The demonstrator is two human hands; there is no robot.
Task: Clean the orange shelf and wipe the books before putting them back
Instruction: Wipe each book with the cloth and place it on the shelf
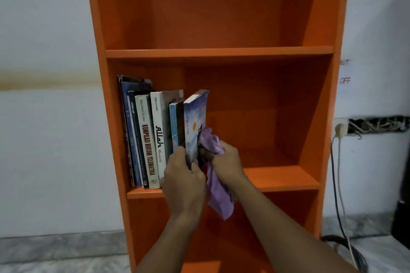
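Observation:
The orange shelf fills the middle of the head view. Several books stand upright at the left end of its middle board. My left hand grips the lower end of a blue book, which stands upright just right of the row. My right hand holds a purple cloth bunched against the book's right cover. The cloth's loose end hangs below my hands.
The upper compartment and the right part of the middle board hold nothing. A wall socket with cables hanging to the floor sits right of the shelf. White walls flank it, and a marbled floor lies below.

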